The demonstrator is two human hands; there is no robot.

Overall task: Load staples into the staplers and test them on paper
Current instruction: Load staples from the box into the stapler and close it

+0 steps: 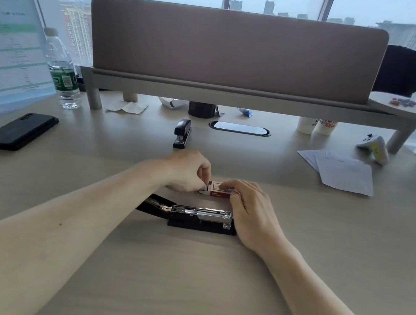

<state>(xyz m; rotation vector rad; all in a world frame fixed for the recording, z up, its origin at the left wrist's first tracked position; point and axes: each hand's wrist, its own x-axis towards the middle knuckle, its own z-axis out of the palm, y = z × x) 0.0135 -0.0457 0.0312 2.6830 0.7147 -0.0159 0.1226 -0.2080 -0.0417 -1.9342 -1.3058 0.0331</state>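
Staple box (219, 190) — left grip (188, 171) at flap (207, 186), right grip (250, 209) around it

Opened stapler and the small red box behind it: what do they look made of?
Opened stapler: magazine rail looks like bright chromed metal, from its mirror glints; base and flipped-back top look matte black, plastic or painted metal, cannot tell. Staple box: seems printed cardboard, red and white, with a flap open at its left end.
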